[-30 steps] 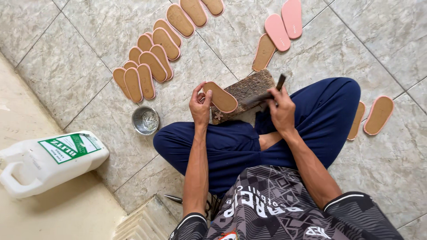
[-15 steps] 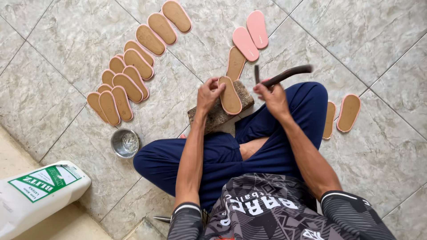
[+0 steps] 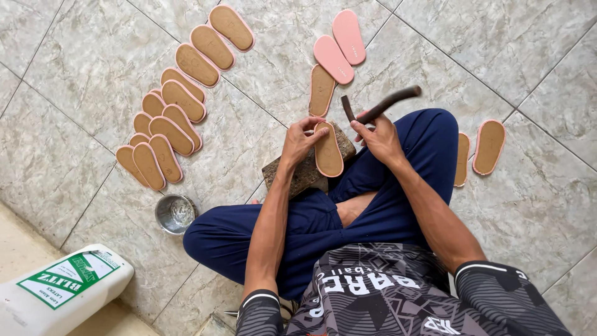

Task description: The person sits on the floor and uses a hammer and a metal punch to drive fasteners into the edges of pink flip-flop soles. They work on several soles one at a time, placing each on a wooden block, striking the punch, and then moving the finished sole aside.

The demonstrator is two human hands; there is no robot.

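Observation:
I sit cross-legged on a tiled floor with a stone block (image 3: 300, 176) resting on my lap. A tan sole with a pink rim (image 3: 328, 150) lies on the block, and my left hand (image 3: 300, 139) pinches its upper end. My right hand (image 3: 380, 138) grips a dark, curved hammer-like tool (image 3: 380, 104) raised just above and to the right of the sole.
Several tan soles (image 3: 166, 116) lie in rows on the floor at the left. Two pink soles (image 3: 339, 50) and one tan sole (image 3: 321, 90) lie beyond the block, two more soles (image 3: 488, 147) at the right. A small metal cup (image 3: 175, 213) and a white plastic jug (image 3: 59, 291) stand at lower left.
My right hand has lifted the tool up and away from the block. My left hand stays on the sole. The view has shifted, moving the jug toward the lower left.

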